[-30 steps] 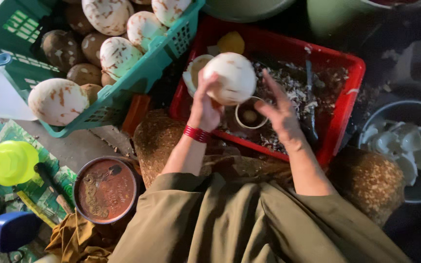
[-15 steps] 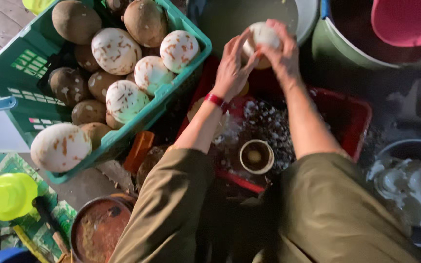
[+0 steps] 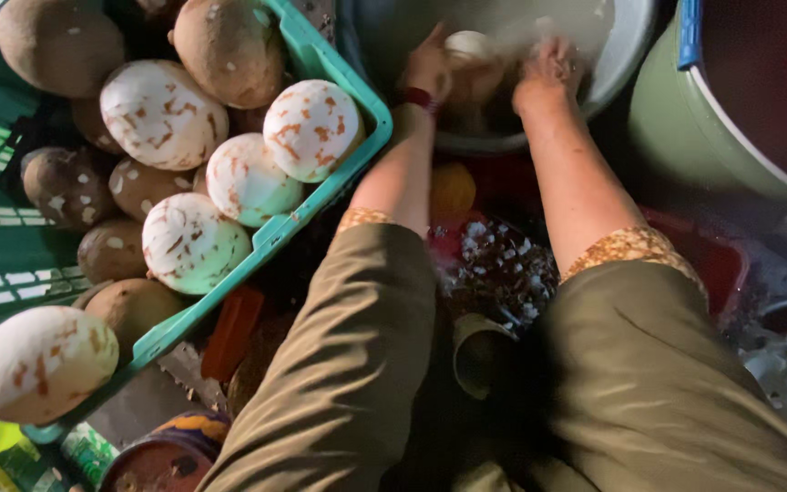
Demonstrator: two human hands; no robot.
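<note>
The peeled white coconut (image 3: 469, 46) is sitting inside the grey basin (image 3: 626, 64), at the top of the view, with no clear long axis. The left hand (image 3: 430, 66) is gripping it, fingers clamped on its near side; the right hand (image 3: 548, 68) is just beside, its fingers too blurred to tell. A green crate (image 3: 321, 196) of coconuts is lying to the left.
</note>
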